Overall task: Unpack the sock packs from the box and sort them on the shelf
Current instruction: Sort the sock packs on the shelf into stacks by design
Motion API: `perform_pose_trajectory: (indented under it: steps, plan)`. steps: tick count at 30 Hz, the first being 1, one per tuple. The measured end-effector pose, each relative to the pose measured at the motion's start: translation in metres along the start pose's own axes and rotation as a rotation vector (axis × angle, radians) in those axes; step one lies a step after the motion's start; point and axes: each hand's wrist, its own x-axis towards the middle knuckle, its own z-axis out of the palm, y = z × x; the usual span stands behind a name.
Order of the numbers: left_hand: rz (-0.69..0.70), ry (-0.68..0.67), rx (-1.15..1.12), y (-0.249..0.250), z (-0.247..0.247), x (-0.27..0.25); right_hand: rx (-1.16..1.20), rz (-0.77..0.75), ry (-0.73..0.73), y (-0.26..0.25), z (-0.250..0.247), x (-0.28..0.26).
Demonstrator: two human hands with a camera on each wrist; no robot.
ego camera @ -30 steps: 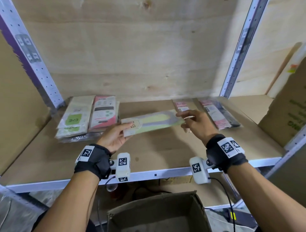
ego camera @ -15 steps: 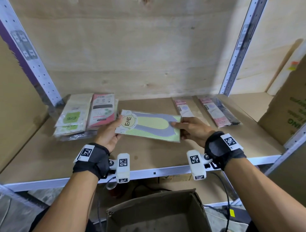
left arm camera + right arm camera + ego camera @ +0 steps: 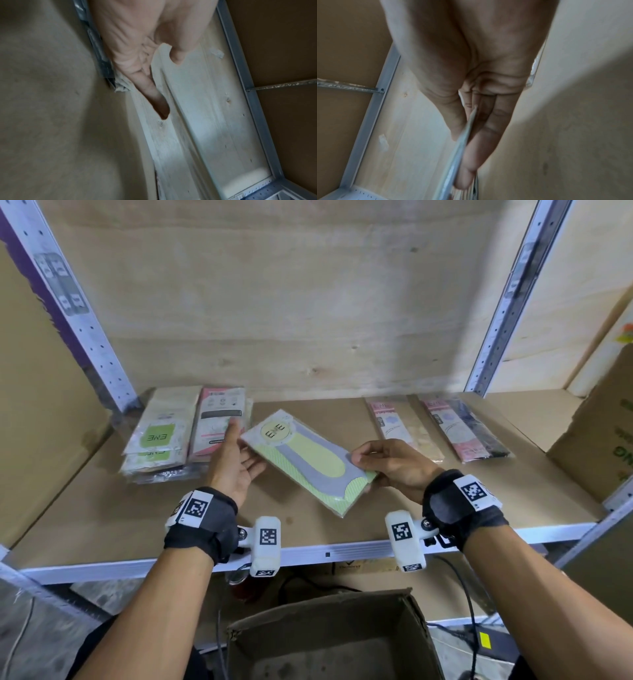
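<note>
A yellow-green and grey sock pack [image 3: 305, 460] with a round ENE label hangs slanted above the shelf board [image 3: 102, 508]. My right hand [image 3: 387, 467] pinches its near right end, thumb on top and fingers beneath. In the right wrist view the pack [image 3: 462, 142] shows edge-on between thumb and fingers. My left hand [image 3: 236, 463] is at the label end with its palm turned to the pack and its index finger straight, touching the pack's edge. The left wrist view shows that hand [image 3: 154, 81] with fingers stretched out. The open cardboard box [image 3: 329, 642] sits below the shelf, in front of me.
A stack of green-label packs [image 3: 157, 436] and a pink pack [image 3: 219, 426] lie at the shelf's back left. Two pink-topped packs [image 3: 400, 426] [image 3: 459, 429] lie at the back right. A large carton [image 3: 603, 433] stands at the far right. Metal uprights [image 3: 78, 313] [image 3: 503, 302] flank the bay.
The pack has turned from lying sideways to a diagonal, label end toward the back left. My left hand has loosened from gripping it; its index finger now points straight. My right hand has kept its pinch.
</note>
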Motion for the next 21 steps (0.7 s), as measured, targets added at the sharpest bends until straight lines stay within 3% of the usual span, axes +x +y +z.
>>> perform_pose_trajectory:
  steps: [2,5,10,14,21]
  plan:
    - [-0.018,-0.053,0.162,-0.005,0.005,-0.002,0.082,0.007,0.01,-0.001,0.006,0.001]
    - [0.056,-0.029,0.446,-0.018,0.012,-0.003,0.103,-0.015,-0.005,0.002,0.019,0.001]
    - [0.366,0.074,0.798,-0.019,0.02,-0.003,-0.135,-0.015,0.034,0.002,0.043,-0.001]
    - [0.506,0.115,0.822,-0.018,0.026,-0.003,-0.283,-0.129,0.116,0.004,0.049,0.0]
    - [0.447,0.07,0.548,-0.016,0.03,-0.003,-0.217,-0.225,0.251,0.006,0.046,0.008]
